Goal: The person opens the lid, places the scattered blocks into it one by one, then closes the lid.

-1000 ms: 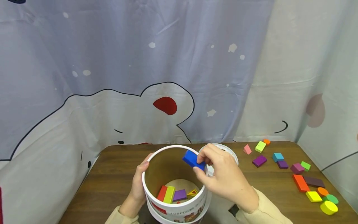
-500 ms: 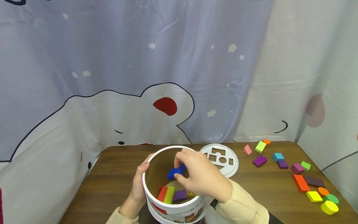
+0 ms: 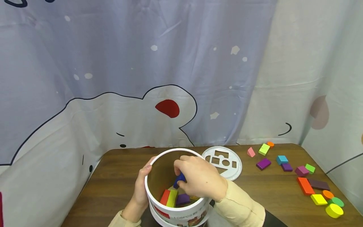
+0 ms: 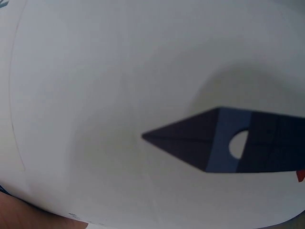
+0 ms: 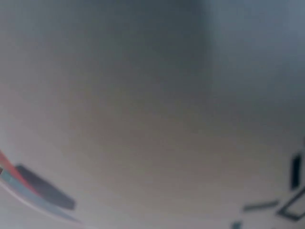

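My left hand (image 3: 140, 187) grips a round white bucket (image 3: 151, 192) by its left side, thumb near the rim. The bucket is tilted so its inside faces me; its printed wall fills the left wrist view. My right hand (image 3: 199, 176) reaches over the right rim into the bucket and pinches a blue block (image 3: 179, 181) between thumb and fingers. Below it lie a red block (image 3: 165, 196), a yellow-green block (image 3: 171, 198) and a purple block (image 3: 182, 199). The right hand covers part of the bucket's inside. Right wrist view is blurred, mostly a pale surface.
A white lid (image 3: 234, 164) with shaped cutouts lies behind the bucket's right side. Several coloured blocks are scattered on the right of the wooden table (image 3: 113, 176), among them an orange-red block (image 3: 305, 186) and a yellow cylinder (image 3: 334, 211). A patterned curtain (image 3: 113, 63) hangs behind.
My right hand has moved left and down from above the rim into the bucket, carrying the blue block, which has turned more upright. The lid is uncovered. The left hand stays on the bucket.
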Demonstrator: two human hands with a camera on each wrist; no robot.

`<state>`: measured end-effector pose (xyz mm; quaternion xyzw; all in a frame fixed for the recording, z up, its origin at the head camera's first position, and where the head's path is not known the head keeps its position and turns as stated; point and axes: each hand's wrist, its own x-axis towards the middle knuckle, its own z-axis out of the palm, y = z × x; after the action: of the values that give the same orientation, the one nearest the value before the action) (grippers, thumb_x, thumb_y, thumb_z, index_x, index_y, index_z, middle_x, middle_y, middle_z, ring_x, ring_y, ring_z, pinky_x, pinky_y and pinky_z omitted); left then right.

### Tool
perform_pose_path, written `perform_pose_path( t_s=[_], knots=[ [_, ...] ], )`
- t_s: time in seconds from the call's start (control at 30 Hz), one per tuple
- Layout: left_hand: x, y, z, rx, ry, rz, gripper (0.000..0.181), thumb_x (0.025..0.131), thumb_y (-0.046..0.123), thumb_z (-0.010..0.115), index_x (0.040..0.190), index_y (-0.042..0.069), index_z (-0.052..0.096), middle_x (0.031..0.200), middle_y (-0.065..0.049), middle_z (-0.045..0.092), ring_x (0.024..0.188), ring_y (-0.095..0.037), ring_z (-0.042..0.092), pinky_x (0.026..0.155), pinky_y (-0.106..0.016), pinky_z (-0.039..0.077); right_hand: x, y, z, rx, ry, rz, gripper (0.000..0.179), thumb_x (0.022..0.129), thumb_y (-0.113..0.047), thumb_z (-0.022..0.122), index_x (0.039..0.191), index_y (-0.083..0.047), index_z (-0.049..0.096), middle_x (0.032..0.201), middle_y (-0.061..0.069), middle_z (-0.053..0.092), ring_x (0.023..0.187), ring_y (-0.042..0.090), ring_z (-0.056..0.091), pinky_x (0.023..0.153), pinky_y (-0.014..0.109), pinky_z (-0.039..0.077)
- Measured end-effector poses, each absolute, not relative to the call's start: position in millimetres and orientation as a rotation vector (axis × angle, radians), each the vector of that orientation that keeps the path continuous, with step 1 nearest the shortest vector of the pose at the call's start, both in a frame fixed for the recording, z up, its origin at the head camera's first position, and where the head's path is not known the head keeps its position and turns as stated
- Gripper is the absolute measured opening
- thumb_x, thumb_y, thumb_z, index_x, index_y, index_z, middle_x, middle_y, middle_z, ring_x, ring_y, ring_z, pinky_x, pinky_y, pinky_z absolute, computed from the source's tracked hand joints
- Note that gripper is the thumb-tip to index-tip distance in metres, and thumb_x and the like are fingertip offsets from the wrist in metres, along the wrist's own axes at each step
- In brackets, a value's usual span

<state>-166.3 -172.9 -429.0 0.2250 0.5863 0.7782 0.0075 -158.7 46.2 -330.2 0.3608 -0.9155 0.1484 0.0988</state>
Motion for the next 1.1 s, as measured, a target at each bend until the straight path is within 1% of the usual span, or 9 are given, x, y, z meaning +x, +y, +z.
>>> perform_pose_path(
  t_s=[0.07, 0.13, 0.2, 0.3, 0.37, 0.43, 0.67, 0.9, 1.1],
  knots=[
    [-169.1, -174.2, -433.4, 0.734, 1.809, 2.438, 0.055, 0.107, 0.022, 0.013, 0.147, 0.004, 0.045, 0.140, -0.006, 0.057, 0.130, -0.019, 0.054, 0.112, -0.037, 0.043, -158.3, 45.8, -331.0, 1.067, -2.705, 0.433, 0.026, 0.075, -0.021, 0.087, 0.087, -0.021, 0.065, 0.084, -0.011, 0.060, 0.072, 0.006, 0.055, 0.064, 0.025, 0.048],
    [-171.6, -174.7, -437.0, 0.750, 1.784, 2.445, 0.055, 0.107, 0.021, 0.012, 0.148, 0.002, 0.043, 0.140, -0.007, 0.056, 0.130, -0.020, 0.054, 0.112, -0.037, 0.044, -157.8, 45.6, -332.2, 1.069, -2.699, 0.404, 0.029, 0.075, -0.028, 0.088, 0.094, -0.021, 0.067, 0.086, -0.011, 0.060, 0.075, 0.007, 0.057, 0.066, 0.025, 0.050],
    [-173.4, -174.8, -439.6, 0.756, 1.780, 2.442, 0.055, 0.107, 0.021, 0.012, 0.148, 0.002, 0.043, 0.140, -0.006, 0.056, 0.129, -0.019, 0.054, 0.111, -0.038, 0.044, -157.1, 45.5, -333.6, 1.071, -2.691, 0.368, 0.040, 0.075, -0.038, 0.089, 0.107, -0.022, 0.069, 0.094, -0.010, 0.062, 0.083, 0.008, 0.060, 0.071, 0.027, 0.053],
    [-174.1, -174.2, -440.7, 0.757, 1.789, 2.429, 0.055, 0.106, 0.022, 0.013, 0.149, 0.003, 0.042, 0.139, -0.002, 0.057, 0.130, -0.019, 0.053, 0.112, -0.039, 0.043, -156.2, 46.0, -335.3, 1.075, -2.673, 0.332, 0.067, 0.073, -0.054, 0.087, 0.128, -0.023, 0.066, 0.109, -0.008, 0.064, 0.098, 0.011, 0.064, 0.083, 0.031, 0.056],
    [-173.9, -174.0, -440.2, 0.764, 1.797, 2.421, 0.055, 0.106, 0.022, 0.012, 0.149, 0.003, 0.043, 0.139, 0.000, 0.057, 0.131, -0.020, 0.052, 0.112, -0.040, 0.043, -155.8, 46.3, -336.0, 1.075, -2.657, 0.347, 0.076, 0.073, -0.058, 0.086, 0.136, -0.022, 0.063, 0.118, -0.007, 0.064, 0.107, 0.013, 0.064, 0.089, 0.033, 0.056],
    [-173.6, -174.0, -439.3, 0.774, 1.798, 2.417, 0.056, 0.106, 0.021, 0.011, 0.148, 0.003, 0.043, 0.140, 0.001, 0.057, 0.132, -0.021, 0.051, 0.113, -0.040, 0.042, -155.9, 46.7, -336.3, 1.070, -2.643, 0.380, 0.079, 0.074, -0.059, 0.085, 0.139, -0.021, 0.061, 0.122, -0.007, 0.064, 0.110, 0.013, 0.064, 0.092, 0.034, 0.056],
    [-173.0, -176.2, -437.4, 0.764, 1.812, 2.408, 0.057, 0.106, 0.021, 0.010, 0.149, 0.005, 0.043, 0.141, -0.001, 0.056, 0.132, -0.022, 0.051, 0.112, -0.040, 0.042, -157.3, 46.9, -335.6, 1.060, -2.625, 0.458, 0.077, 0.078, -0.058, 0.082, 0.142, -0.021, 0.059, 0.128, -0.008, 0.064, 0.117, 0.014, 0.063, 0.099, 0.036, 0.054],
    [-168.4, -174.9, -431.4, 0.726, 1.861, 2.387, 0.056, 0.106, 0.025, 0.013, 0.150, 0.006, 0.042, 0.141, 0.001, 0.055, 0.133, -0.023, 0.050, 0.112, -0.039, 0.042, -157.1, 47.8, -335.3, 1.053, -2.625, 0.499, 0.071, 0.080, -0.055, 0.081, 0.140, -0.021, 0.060, 0.129, -0.008, 0.063, 0.116, 0.014, 0.063, 0.098, 0.036, 0.055],
    [-166.2, -172.4, -426.8, 0.741, 1.854, 2.390, 0.056, 0.107, 0.024, 0.012, 0.150, 0.002, 0.041, 0.144, -0.011, 0.053, 0.133, -0.022, 0.052, 0.113, -0.039, 0.043, -157.5, 54.0, -334.3, 1.090, -2.546, 0.633, 0.057, 0.086, -0.045, 0.079, 0.135, -0.021, 0.062, 0.128, -0.006, 0.062, 0.113, 0.013, 0.063, 0.098, 0.036, 0.054]
  ],
)
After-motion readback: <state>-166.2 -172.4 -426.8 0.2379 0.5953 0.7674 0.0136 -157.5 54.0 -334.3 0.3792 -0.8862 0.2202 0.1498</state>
